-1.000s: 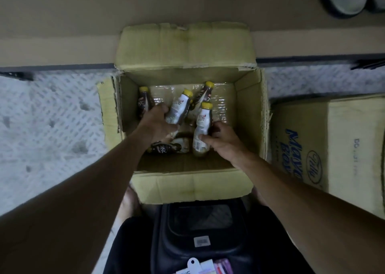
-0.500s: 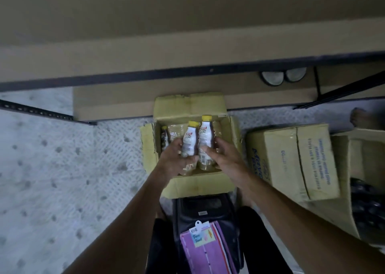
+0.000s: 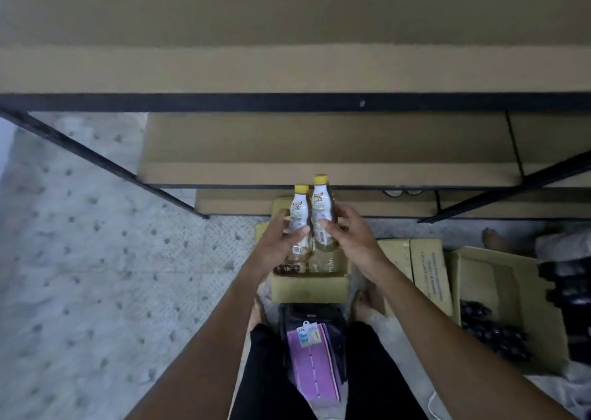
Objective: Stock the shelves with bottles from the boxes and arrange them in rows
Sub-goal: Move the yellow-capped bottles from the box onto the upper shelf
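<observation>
Shelf rack [image 3: 287,68] is above and ahead of both grips. Open cardboard box [image 3: 308,287] is directly below them, with more bottles [image 3: 287,268] lying inside. Left grip [image 3: 281,243] is wrapped round one yellow-capped bottle [image 3: 300,211] and right grip [image 3: 351,237] round a second bottle [image 3: 320,202]; both are upright, side by side between the grips, over the box.

Bottles [image 3: 311,215] above box [image 3: 308,287], before shelves [image 3: 287,103]

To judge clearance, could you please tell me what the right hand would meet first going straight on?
The right hand would probably meet the front edge of the shelf, just beyond its bottle; depth is unclear.
</observation>
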